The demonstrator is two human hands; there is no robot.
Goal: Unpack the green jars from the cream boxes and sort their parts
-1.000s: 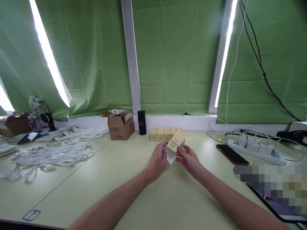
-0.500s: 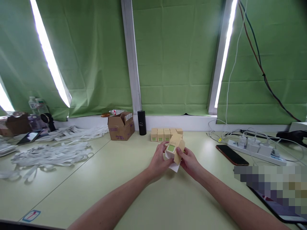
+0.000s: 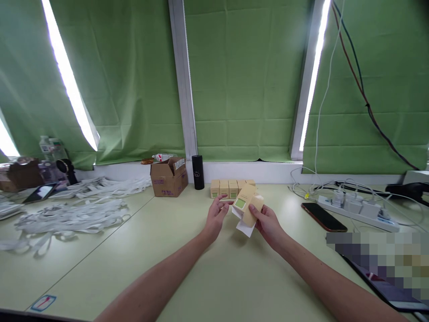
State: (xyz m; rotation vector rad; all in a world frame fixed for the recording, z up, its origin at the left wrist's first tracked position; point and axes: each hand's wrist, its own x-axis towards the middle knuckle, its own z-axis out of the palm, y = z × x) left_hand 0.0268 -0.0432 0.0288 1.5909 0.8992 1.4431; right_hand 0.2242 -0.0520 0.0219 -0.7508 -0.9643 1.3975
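My right hand [image 3: 268,224] grips a small tan carton [image 3: 247,197] above the table, thumb on its near side. The carton is tilted, with a green square on its face and its flaps hanging loose at the lower end, white on the inside. To its left is my left hand [image 3: 216,216], apart from the carton, fingers loosely spread and holding nothing. Just behind stands a row of several similar small tan cartons [image 3: 224,188], some showing green squares. The carton's interior cannot be seen.
A brown cardboard box [image 3: 169,178] and a black cylinder [image 3: 198,172] stand at the back. White straps [image 3: 73,217] lie in heaps at left. On the right are a phone [image 3: 323,217], a power strip [image 3: 358,213] with cables, and a partly blurred tablet [image 3: 378,284].
My left hand has let go of the carton and moved left. The right hand still holds it, and its lower flaps now spread wider.
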